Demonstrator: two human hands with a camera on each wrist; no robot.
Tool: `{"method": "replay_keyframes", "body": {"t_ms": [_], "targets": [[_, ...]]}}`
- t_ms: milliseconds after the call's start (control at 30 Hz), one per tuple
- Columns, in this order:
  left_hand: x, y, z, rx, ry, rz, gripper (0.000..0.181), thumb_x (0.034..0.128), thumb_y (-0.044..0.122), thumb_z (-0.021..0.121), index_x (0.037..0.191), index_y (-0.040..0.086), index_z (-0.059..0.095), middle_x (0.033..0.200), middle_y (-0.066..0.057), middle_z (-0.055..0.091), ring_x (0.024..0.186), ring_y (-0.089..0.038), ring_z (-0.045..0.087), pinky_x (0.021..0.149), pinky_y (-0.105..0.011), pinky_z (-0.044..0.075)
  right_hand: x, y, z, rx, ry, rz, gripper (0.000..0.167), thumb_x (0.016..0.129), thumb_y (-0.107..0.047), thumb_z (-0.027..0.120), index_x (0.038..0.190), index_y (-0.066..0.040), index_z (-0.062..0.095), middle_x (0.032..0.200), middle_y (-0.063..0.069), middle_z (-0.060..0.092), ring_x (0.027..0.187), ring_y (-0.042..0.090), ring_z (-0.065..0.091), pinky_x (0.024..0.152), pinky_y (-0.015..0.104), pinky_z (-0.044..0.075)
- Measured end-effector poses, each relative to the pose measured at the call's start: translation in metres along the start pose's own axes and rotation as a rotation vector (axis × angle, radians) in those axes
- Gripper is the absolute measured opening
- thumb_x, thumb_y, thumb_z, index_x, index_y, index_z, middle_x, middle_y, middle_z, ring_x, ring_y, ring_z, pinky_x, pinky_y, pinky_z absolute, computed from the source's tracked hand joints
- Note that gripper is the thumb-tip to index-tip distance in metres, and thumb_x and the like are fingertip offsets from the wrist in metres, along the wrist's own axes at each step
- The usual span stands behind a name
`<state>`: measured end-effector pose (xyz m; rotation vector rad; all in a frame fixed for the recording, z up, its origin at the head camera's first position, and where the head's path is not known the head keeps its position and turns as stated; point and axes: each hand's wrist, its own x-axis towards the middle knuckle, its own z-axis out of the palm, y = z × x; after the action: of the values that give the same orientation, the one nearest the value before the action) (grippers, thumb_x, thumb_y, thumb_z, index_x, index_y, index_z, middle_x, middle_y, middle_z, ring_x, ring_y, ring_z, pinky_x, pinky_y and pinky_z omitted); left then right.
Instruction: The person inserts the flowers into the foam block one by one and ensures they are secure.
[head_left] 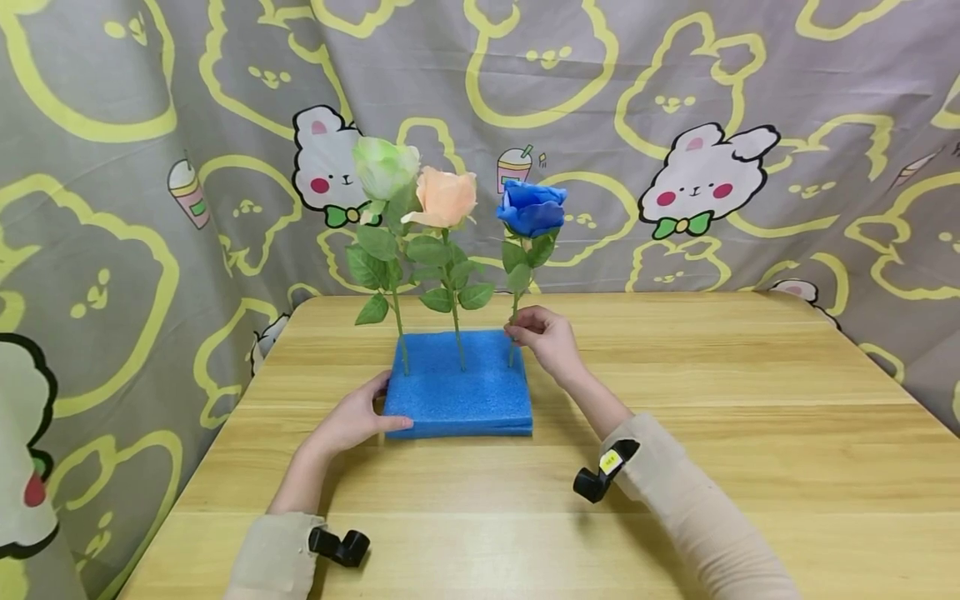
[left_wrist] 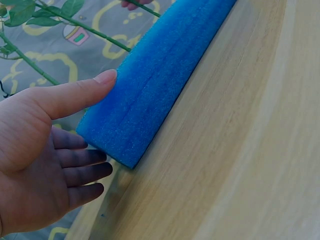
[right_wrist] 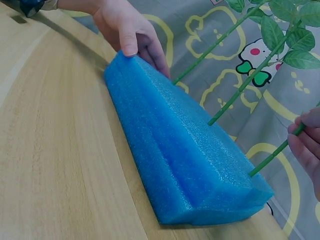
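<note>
A blue foam block (head_left: 457,400) lies on the table with three artificial roses upright in it. The green rose (head_left: 384,171) stands at the left, the peach rose (head_left: 445,198) in the middle and the blue rose (head_left: 531,208) at the right. My right hand (head_left: 549,340) pinches the blue rose's stem between thumb and fingers, a little above the foam. Its stem (right_wrist: 270,160) meets the block's top in the right wrist view. At the block's left end, my left hand (head_left: 365,414) rests its thumb on the top edge, its fairly straight fingers (left_wrist: 82,175) along the side.
The wooden table (head_left: 712,400) extends around the block on all sides. Behind it hangs a grey patterned curtain (head_left: 585,92), which also covers the left and right sides. Small black cameras (head_left: 341,546) are strapped to both sleeves.
</note>
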<state>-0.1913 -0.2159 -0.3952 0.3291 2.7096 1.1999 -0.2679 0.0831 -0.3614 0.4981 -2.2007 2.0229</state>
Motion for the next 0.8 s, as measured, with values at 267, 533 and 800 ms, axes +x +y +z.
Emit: {"method": "replay_keyframes", "body": {"t_ms": [267,533,800], "targets": [[-0.0018,-0.0013,0.0004,-0.008,0.003,-0.010,0.100,0.0765,0.042,0.074,0.144,-0.008,0.019,0.141,-0.029,0.032,0.128,-0.042,0.034,0.101,-0.052,0.030,-0.0012,0.0043,0.0006,-0.097,-0.050,0.012,0.014,0.085,0.000,0.064,0.096,0.009,0.062,0.090,0.018,0.067,0.077,0.016,0.065,0.072,0.032,0.054],[-0.0011,-0.0014,0.0000,0.002,0.005,-0.010,0.101,0.0764,0.043,0.074,0.144,-0.008,0.018,0.141,-0.030,0.031,0.128,-0.042,0.033,0.101,-0.052,0.030,-0.0013,0.0071,0.0035,-0.097,-0.054,0.026,0.017,0.085,-0.001,0.064,0.097,0.010,0.062,0.089,0.021,0.066,0.084,0.034,0.064,0.072,0.036,0.054],[-0.0005,-0.0012,0.0000,-0.007,-0.005,-0.002,0.101,0.0767,0.042,0.074,0.144,-0.008,0.017,0.143,-0.029,0.029,0.129,-0.042,0.032,0.102,-0.052,0.029,-0.0016,0.0088,0.0010,-0.082,-0.065,0.022,0.015,0.085,0.000,0.063,0.096,0.010,0.061,0.089,0.021,0.066,0.085,0.036,0.064,0.072,0.035,0.054]]}}
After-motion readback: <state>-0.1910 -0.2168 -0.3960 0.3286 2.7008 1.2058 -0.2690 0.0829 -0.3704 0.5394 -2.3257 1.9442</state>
